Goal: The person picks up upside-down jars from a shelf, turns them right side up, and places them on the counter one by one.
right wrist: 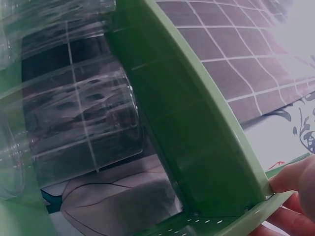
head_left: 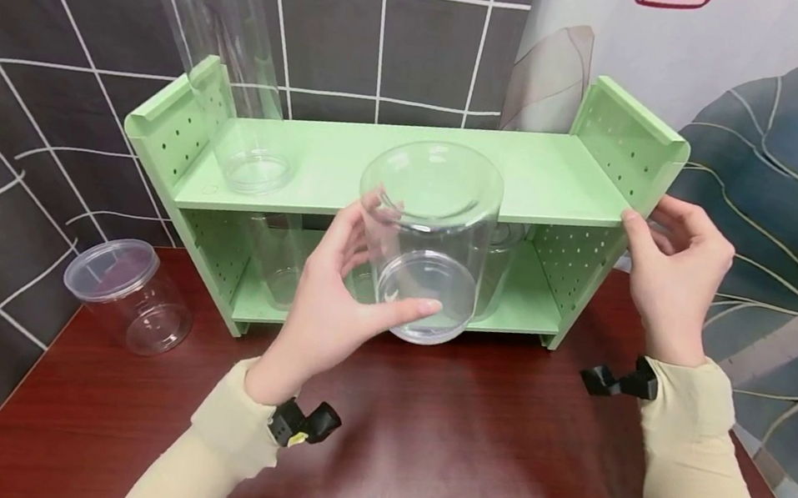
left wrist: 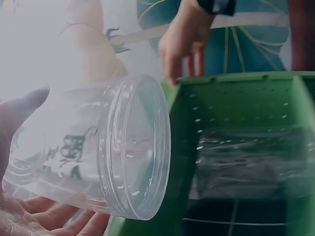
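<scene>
My left hand [head_left: 334,308] grips a clear plastic jar [head_left: 443,204] in front of the green shelf [head_left: 395,164], thumb on the near side and fingers around the left. The jar's ridged rim [left wrist: 142,147] shows close up in the left wrist view. My right hand [head_left: 684,270] holds the shelf's right side panel, with the thumb at the front edge; the right wrist view shows fingers [right wrist: 290,216] on its corner. A tall clear jar [head_left: 239,85] stands at the left of the top board. More clear jars [head_left: 277,258] stand on the lower board, partly hidden by the left hand and held jar.
A clear jar with a translucent lid [head_left: 128,293] stands on the dark red table [head_left: 463,451], left of the shelf. Grey tiled wall covering [head_left: 426,42] rises behind it. A patterned light surface [head_left: 781,165] lies to the right.
</scene>
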Demonstrator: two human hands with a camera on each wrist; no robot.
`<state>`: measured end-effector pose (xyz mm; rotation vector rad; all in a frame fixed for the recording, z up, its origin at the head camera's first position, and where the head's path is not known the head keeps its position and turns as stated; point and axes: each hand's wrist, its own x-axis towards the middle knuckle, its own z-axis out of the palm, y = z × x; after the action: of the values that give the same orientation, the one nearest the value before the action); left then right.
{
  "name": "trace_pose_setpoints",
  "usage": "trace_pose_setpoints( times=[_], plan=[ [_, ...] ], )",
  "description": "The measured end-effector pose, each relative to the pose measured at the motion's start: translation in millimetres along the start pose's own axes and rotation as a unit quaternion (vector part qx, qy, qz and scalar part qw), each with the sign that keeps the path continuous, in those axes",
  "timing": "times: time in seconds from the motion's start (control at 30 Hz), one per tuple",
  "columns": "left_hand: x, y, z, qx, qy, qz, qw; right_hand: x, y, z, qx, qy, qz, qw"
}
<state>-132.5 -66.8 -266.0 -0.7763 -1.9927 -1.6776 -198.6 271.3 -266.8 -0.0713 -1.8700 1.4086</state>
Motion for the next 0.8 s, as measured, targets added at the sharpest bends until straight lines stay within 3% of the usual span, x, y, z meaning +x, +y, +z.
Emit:
trace_pose_setpoints(
  times=[0.43,0.8],
  plan=[
    [-39.6,-25.9,4.7,-0.006,-0.017,-0.047,0.9987,-1.2,-0.3,-0.1,-0.002,0.005,-0.002,1.000],
    [-70.7,-46.4,4.9,-0.002,-0.038,-0.108,0.9934,-6.7,0.6,-6.4,-0.027,-0.048,0.003,0.998]
  ],
)
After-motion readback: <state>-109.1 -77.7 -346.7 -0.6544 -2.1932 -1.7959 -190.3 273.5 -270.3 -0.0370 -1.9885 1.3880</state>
